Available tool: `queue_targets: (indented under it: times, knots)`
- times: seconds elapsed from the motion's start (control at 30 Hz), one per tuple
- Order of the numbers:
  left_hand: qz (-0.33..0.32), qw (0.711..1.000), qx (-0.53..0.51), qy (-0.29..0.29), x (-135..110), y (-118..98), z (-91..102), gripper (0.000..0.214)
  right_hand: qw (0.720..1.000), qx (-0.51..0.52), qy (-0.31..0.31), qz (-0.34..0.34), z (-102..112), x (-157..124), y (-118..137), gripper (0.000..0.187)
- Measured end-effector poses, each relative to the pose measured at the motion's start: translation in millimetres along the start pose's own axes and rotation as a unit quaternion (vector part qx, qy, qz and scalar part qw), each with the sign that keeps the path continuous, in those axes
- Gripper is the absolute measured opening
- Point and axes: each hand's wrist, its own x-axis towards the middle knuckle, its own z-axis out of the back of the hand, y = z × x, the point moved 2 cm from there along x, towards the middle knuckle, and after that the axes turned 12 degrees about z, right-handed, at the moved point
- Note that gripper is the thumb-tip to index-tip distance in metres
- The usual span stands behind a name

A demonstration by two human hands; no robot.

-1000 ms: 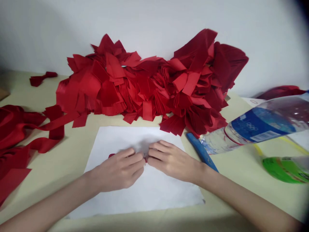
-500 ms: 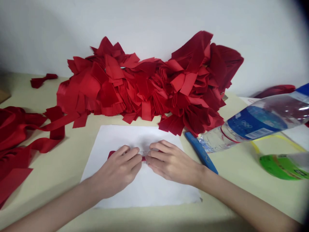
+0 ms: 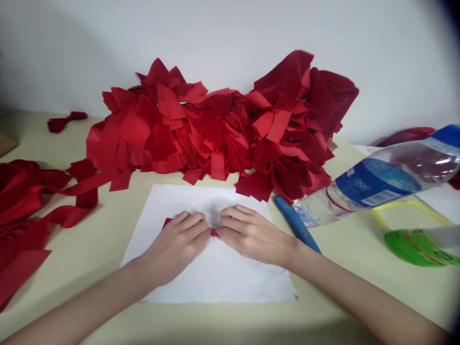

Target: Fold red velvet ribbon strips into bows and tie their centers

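Over a white sheet of paper (image 3: 212,282), my left hand (image 3: 185,247) and my right hand (image 3: 246,232) meet almost fingertip to fingertip. Both have curled fingers pinching a strip of red ribbon (image 3: 214,233). Only a short piece of the ribbon shows in the gap between the hands, and one end sticks out beyond the left knuckles. Thin dark lines are marked on the paper at that gap. Most of the ribbon lies hidden under my fingers.
Behind the paper rises a large heap of red ribbon pieces (image 3: 215,129). Long red ribbon (image 3: 21,191) lies at the left. To the right are a blue bar-shaped object (image 3: 296,223), a clear plastic bottle (image 3: 377,179) on its side, and a green-labelled object (image 3: 413,247) beside a yellow loop.
Both hands stay on the ribbon, their fingers curled slightly closer in. The whole view has shifted a little; nothing has been let go.
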Motion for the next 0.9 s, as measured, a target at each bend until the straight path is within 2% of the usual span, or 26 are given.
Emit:
queue_targets:
  times: [0.17, 0.37, 0.63, 0.8, 0.9]
  knots:
    - [0.025, 0.999, -0.042, -0.014, 4, 1, 3.7, 0.02, 0.997, -0.078, -0.003, 0.007, -5, 3, 6, 0.016]
    - [0.042, 0.998, -0.054, -0.013, 8, 4, 5.9, 0.021, 0.991, -0.126, 0.033, 0.008, -8, 6, 6, 0.017]
    - [0.111, 0.983, -0.148, -0.005, 10, 4, 15.8, 0.014, 0.993, -0.108, 0.035, -0.02, -3, 14, 2, 0.019]
    - [0.095, 0.987, -0.121, -0.054, 13, -1, 21.5, 0.017, 0.994, -0.103, 0.039, -0.028, 3, 18, 0, 0.018]
    - [0.112, 0.987, -0.108, -0.028, 15, -2, 26.4, 0.021, 0.993, -0.108, 0.048, -0.023, 6, 20, 2, 0.017]
